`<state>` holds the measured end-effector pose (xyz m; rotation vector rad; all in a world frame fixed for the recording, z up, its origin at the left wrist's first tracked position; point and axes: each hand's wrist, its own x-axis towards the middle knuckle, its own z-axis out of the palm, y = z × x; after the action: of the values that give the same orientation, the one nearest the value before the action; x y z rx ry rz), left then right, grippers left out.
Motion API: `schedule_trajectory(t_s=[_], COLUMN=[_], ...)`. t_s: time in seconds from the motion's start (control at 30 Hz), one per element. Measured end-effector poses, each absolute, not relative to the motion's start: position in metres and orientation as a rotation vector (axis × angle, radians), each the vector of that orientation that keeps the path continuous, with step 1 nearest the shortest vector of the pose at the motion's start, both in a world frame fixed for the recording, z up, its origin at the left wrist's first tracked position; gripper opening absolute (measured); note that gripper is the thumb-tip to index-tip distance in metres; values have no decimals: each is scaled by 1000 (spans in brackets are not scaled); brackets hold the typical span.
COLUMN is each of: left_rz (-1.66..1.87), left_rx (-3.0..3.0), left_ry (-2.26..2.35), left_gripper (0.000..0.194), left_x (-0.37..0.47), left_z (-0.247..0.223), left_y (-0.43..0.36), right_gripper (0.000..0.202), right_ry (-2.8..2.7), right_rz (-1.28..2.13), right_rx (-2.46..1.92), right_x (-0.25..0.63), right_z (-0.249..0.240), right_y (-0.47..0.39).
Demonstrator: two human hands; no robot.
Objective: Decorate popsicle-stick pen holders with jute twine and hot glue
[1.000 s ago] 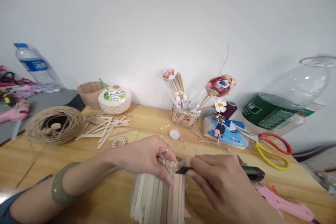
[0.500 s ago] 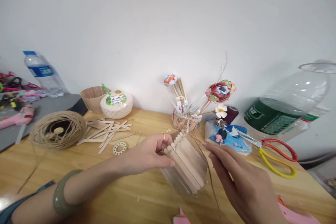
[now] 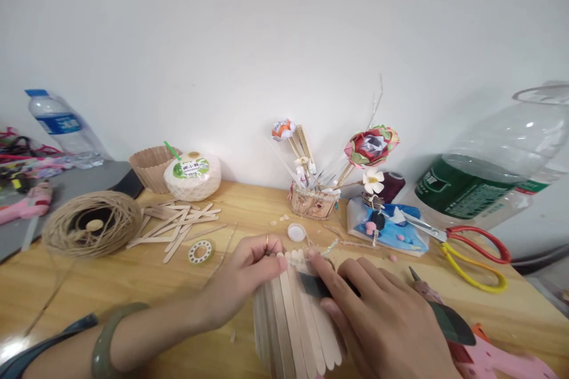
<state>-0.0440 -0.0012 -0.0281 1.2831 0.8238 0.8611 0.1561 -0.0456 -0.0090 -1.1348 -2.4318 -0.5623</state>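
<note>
My left hand (image 3: 255, 266) is closed on the rim of a holder made of craft sticks (image 3: 291, 314), with thumb and fingers pinching the stick tops. The holder's sticks stand side by side, and its lower end runs out of view. My right hand (image 3: 377, 308) lies across its right side, the index fingertip at the rim. A dark flat object (image 3: 313, 285) passes under the fingers of this hand, which seem closed round it. Its kind is unclear. Behind the right hand, a pink glue gun (image 3: 493, 361) is partly visible.
A twine roll (image 3: 120, 237), loose craft sticks (image 3: 178, 228) and a tape ring (image 3: 200, 251) lie left. At the back stand a coconut (image 3: 193, 177) and a flower holder (image 3: 315, 202). Scissors (image 3: 475, 237), a blue painted block (image 3: 400, 240) and a large bottle (image 3: 480, 183) are right.
The craft-stick holder has turned and come lower, its rim now facing away from me. My right hand has moved left onto it. The dark flat object now shows under that hand.
</note>
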Motion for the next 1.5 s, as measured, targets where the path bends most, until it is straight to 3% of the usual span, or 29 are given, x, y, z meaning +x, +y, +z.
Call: schedule_trajectory(t_s=[0.23,0.63,1.5], left_rz=[890,902,865], left_rx=[1350,1417,1405], left_ry=[741,687,691], left_gripper=[26,25,32], left_x=[-44,-42,-40], left_z=[-25,-19,-27], left_y=[-8,-10,-10], right_gripper=[44,54,51], right_ry=[-2360,-2296,-2314], right_rz=[-698,-463,-343], right_rx=[-1143,-1238,-1307], right_x=[151,154,160], right_z=[-6,-14,-6], right_y=[-51,-53,-57])
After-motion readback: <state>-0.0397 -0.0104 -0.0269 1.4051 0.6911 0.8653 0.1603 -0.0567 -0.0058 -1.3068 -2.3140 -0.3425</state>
